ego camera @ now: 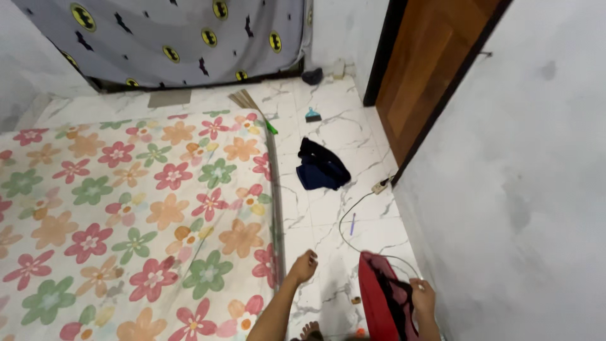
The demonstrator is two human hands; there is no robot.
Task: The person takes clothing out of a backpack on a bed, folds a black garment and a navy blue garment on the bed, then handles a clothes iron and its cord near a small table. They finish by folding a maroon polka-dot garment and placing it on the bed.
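My left hand (303,265) hovers with curled fingers beside the edge of a mattress (126,208) covered in a flower-print sheet; it holds nothing that I can see. My right hand (421,295) grips a red garment (382,293) with dark parts, low at the bottom right near the wall. My feet show at the bottom edge.
A dark blue cloth heap (322,167) lies on the white marble-pattern floor (328,218). A white cable (353,218) runs to a power strip (380,185) by the wooden door (429,69). A small brush (313,115), a broom (252,107) and a grey patterned curtain (170,38) lie farther back.
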